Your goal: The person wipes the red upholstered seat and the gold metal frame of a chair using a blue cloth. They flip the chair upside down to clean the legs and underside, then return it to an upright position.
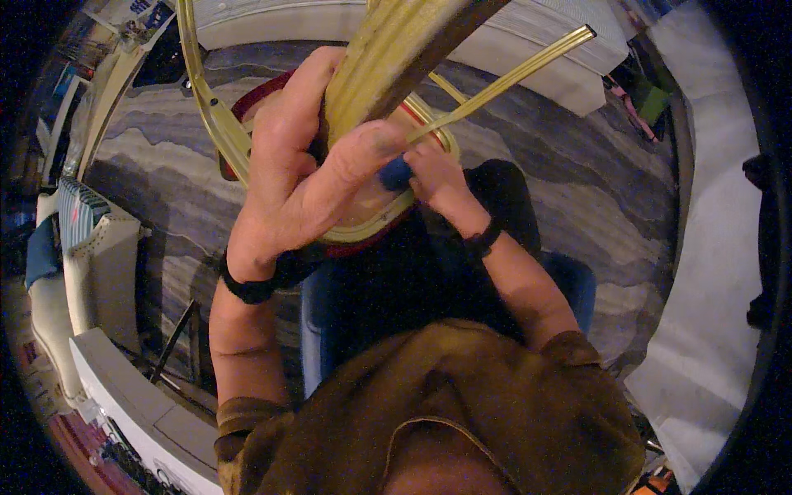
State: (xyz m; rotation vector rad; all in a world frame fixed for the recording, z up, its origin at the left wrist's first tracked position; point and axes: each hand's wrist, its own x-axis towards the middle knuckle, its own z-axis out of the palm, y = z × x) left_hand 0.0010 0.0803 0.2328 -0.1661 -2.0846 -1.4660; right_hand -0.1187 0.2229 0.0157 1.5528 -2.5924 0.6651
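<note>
Close before me rises a gold-coloured ribbed metal leg (377, 68), and the fingers of my left hand (291, 173) wrap around it. It belongs to what looks like an upturned chair or stool, whose round-cornered rim (365, 229) with a dark red edge is at my lap. My right hand (442, 185) is lower and to the right, its bent fingers on a small blue thing, perhaps a cloth (396, 173), partly hidden behind my left thumb. A thinner gold leg (526, 74) with a dark tip slants up right. Another curved gold tube (207, 93) stands at left.
A grey wavy-patterned rug (167, 142) covers the floor. At the left stands a cream upholstered chair (105, 266) with nailhead trim. A white ribbed-topped piece of furniture (544, 68) is ahead. Pale fabric (699, 247) runs along the right. Beneath me is a blue seat (569, 284).
</note>
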